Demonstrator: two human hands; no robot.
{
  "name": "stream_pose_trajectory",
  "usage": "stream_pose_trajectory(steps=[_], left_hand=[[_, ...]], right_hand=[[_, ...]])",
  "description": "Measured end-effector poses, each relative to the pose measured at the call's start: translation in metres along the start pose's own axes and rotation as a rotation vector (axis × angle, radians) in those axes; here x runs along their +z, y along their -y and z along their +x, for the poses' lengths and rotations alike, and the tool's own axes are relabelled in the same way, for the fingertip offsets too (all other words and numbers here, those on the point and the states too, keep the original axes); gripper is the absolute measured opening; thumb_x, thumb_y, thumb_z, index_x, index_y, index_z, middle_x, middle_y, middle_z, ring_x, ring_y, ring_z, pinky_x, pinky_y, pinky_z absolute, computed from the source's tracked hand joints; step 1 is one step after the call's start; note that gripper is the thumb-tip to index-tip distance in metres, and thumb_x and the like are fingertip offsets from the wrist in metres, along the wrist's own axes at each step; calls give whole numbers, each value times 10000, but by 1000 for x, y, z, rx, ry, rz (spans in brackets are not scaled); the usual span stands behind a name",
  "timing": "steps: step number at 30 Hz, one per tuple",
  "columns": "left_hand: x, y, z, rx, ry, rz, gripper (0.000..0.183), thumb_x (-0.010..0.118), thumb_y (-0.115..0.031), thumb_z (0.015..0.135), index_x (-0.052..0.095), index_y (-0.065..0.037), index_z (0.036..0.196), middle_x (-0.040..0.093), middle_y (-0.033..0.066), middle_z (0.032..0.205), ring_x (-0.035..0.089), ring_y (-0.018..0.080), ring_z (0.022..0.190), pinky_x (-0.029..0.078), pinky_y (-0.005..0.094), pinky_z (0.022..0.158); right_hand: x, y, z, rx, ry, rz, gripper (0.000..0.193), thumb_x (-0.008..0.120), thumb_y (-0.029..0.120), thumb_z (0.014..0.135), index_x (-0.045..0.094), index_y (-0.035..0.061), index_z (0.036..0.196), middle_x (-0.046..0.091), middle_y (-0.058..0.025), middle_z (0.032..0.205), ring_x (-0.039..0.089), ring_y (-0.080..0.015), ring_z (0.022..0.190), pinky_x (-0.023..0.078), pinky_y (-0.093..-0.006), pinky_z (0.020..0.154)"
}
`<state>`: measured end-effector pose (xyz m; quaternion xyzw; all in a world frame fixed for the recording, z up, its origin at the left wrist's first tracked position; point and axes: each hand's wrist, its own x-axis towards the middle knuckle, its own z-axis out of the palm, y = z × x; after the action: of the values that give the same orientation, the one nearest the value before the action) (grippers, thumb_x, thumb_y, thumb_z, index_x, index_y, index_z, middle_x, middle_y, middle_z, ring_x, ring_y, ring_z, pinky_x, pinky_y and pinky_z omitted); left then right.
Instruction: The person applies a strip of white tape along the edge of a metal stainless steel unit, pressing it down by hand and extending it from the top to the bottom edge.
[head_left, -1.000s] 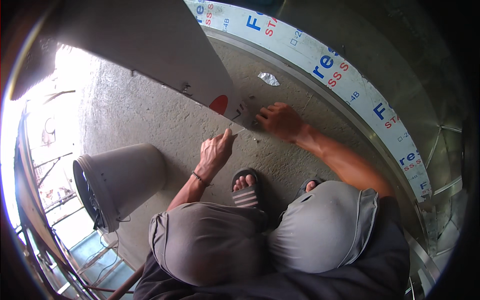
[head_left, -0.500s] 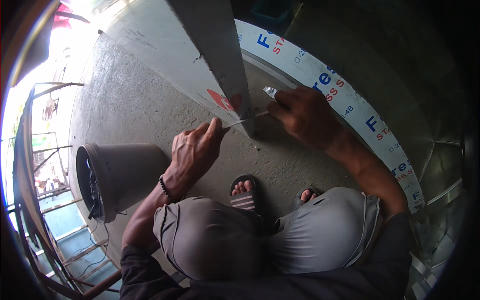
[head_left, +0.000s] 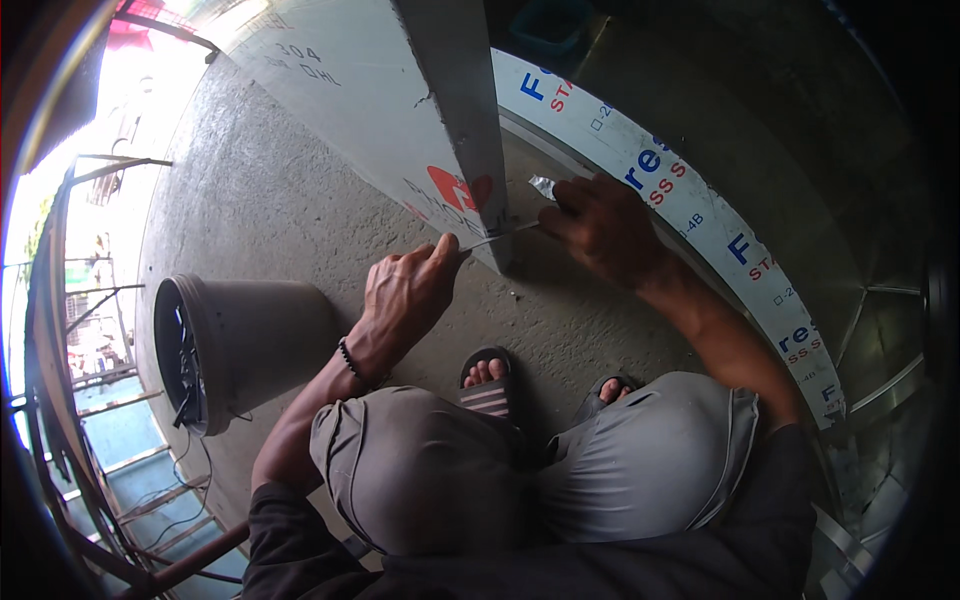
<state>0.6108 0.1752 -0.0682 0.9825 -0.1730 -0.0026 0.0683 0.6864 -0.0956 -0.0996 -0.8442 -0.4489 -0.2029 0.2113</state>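
A tall metal box section in pale film with a red mark leans in from the top, its lower end near the concrete floor. Across that end runs a thin pale strip, stretched between my two hands. My left hand, left of the section, pinches one end between thumb and fingers. On the other side my right hand is closed round the other end. A crumpled silvery scrap sticks out beyond its fingers; whether it belongs to the strip is unclear.
A grey bucket with dark things inside lies on its side at left. A long film-covered metal sheet curves along the right. A metal frame stands at lower left. My sandalled feet are below the hands.
My left hand has shifted slightly right, closer to the metal section. The section sits a little further right in view. Both hands still hold the strip.
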Motion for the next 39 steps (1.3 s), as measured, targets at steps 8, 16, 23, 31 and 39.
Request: stream_pose_trajectory(steps=[8,16,23,31,39], left_hand=[[77,20,-14,-57,125,-12,137,591,-220,1014,563,-86,1019,693,137,776,698,375,648,518,491,526],[170,43,-31,-62,154,-47,185,598,-254,1023,558,-73,1027,686,151,779,699,379,657,518,504,529],[217,53,-42,-84,146,-123,169,600,-155,939,563,-101,1095,681,146,783,692,388,666,527,521,564],[215,62,-40,-12,157,-156,169,608,-174,950,541,-98,1086,682,162,799,678,419,681,510,535,574],[195,51,-39,-100,162,-177,189,603,-278,1009,533,-103,1006,678,160,736,679,417,666,510,524,545]], right_hand=[[80,-4,-39,11,68,-10,114,640,144,859,686,134,962,627,-48,914,688,-232,866,559,-380,775],[155,-4,-75,18,150,16,89,650,171,845,683,120,910,623,-61,912,670,-244,894,545,-424,772],[189,-5,-86,31,276,3,91,639,173,858,686,128,922,624,-63,908,661,-238,888,529,-398,763],[198,-2,-88,48,307,35,70,638,170,866,670,110,883,654,-85,894,682,-254,886,535,-406,789],[174,-1,-81,98,347,82,157,668,225,884,660,72,921,659,-104,917,686,-282,921,527,-432,854]])
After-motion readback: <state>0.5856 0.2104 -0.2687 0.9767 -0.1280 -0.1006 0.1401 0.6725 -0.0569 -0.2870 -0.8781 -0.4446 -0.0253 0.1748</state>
